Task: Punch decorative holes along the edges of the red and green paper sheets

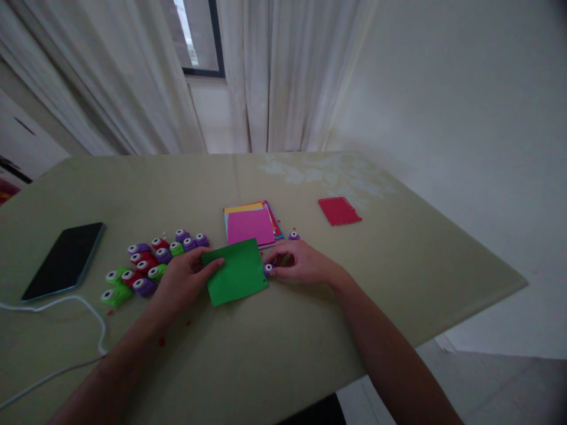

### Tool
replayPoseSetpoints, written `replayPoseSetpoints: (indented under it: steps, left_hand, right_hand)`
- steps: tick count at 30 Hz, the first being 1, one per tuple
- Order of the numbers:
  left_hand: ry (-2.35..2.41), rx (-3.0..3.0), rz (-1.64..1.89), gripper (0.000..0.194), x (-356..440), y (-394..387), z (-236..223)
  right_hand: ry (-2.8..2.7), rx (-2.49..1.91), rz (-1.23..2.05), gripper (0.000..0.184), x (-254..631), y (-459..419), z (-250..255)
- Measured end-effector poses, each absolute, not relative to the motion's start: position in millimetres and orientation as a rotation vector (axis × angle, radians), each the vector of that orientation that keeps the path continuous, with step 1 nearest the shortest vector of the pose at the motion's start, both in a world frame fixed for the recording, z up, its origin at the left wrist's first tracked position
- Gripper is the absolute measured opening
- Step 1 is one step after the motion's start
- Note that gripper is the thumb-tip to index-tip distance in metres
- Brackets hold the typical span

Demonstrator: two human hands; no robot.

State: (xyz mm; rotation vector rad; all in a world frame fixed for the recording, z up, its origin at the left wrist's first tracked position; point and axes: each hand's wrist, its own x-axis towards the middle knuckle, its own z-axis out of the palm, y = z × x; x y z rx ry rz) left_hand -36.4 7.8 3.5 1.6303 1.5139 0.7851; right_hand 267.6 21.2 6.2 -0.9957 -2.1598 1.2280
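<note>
My left hand (188,277) pinches the left edge of a green paper square (237,274), its thumb lying on top. Along the paper's right edge, my right hand (301,261) grips a small purple craft punch (269,269) with a round eye-like button. The lower right corner of the paper shows a tiny notch or hole. Beyond my right hand stands another purple punch (294,236). A cluster of purple, red and green punches (146,264) sits to the left of my left hand.
Behind the green sheet lies a stack of coloured paper (250,227), pink on top. A red paper square (339,211) with punched edges lies farther right. A black tablet (65,260) and a white cable (95,316) occupy the left. Small red scraps (162,341) dot the table (248,360).
</note>
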Motion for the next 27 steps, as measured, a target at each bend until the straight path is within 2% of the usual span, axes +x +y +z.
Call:
replayPoseSetpoints:
  steps: [12, 20, 23, 27]
  left_hand:
    - [1.518, 1.618, 0.786, 0.039, -31, 8, 7]
    - [1.539, 1.702, 0.806, 0.038, -29, 14, -6]
    - [1.605, 1.801, 0.840, 0.047, -28, 13, -12]
    - [1.720, 2.273, 0.961, 0.059, -27, 5, -13]
  right_hand:
    - [-2.182, -0.995, 1.219, 0.019, 269, 22, 4]
    - [-2.204, -0.979, 1.193, 0.019, 268, 23, 7]
    - [-2.192, -0.970, 1.216, 0.019, 267, 23, 9]
    - [-2.184, -0.974, 1.230, 0.020, 268, 22, 10]
